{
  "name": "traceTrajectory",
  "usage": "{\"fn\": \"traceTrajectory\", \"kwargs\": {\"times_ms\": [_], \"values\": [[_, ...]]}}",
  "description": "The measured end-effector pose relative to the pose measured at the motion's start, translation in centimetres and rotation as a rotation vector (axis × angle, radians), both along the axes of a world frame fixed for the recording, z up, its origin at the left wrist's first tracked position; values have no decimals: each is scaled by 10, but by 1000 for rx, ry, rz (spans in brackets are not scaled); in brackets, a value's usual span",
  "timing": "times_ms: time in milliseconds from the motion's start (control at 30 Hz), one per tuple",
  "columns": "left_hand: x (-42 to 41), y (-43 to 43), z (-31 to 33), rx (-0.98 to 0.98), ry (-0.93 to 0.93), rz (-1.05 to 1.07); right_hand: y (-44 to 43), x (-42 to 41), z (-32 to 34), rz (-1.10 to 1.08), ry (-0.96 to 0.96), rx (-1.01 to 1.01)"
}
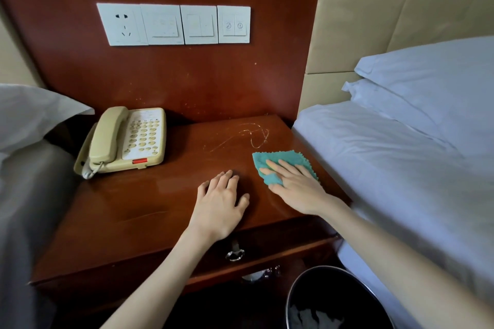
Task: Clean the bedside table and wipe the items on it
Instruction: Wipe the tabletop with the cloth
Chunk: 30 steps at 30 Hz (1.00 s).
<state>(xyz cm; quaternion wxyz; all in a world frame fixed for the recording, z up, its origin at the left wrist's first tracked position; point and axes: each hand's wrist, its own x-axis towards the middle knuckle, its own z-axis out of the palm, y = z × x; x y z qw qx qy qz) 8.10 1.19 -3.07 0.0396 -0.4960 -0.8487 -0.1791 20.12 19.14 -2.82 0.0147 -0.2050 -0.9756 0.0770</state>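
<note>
On my feed the right hand [296,189] lay flat on the teal cloth [283,160], near the right edge of the desk [133,208], just beside the bed [401,155]. Its fingers [287,167] were straight and slightly apart, pressing the cloth down onto the wood rather than gripping it. Most of the cloth spread out ahead of and under the fingertips, its zigzag edge showing beyond them on the far and right sides. One fold came up over the forefinger near the knuckle.

I saw the left hand [222,203] resting on the bare wood just left of the right hand, apart from the cloth. Its fingers were loosely bent, the tips touching the desk, and it held nothing.

A cream telephone [125,139] sat at the far left corner of the desk, handset in its cradle, well apart from both hands. A thin, pale looping mark [254,133] showed on the wood just beyond the cloth; I could not tell whether it was a scratch or a thread.

A row of white socket and switch plates [173,24] hung on the wooden wall panel above. A metal ring pull [234,254] hung on the drawer front below the left wrist, and a dark waste bin [334,302] stood on the floor at lower right.
</note>
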Motion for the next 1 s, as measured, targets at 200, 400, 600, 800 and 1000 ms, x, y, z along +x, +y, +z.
{"fn": "traceTrajectory", "kwargs": {"times_ms": [200,400,600,800,1000], "values": [[-8,-12,9,0,-47,-7,-29,8,2,49,-29,-32],[-70,-46,29,-103,64,-7,-30,-7,11,65,-62,-64],[-112,-87,25,-139,31,-89,-57,-59,11,234,-58,-68],[-113,-88,17,-32,-18,-102,-65,-119,9,285,-38,-103],[-114,-88,16,3,6,-91,-59,-187,9,269,-39,-79]]}}
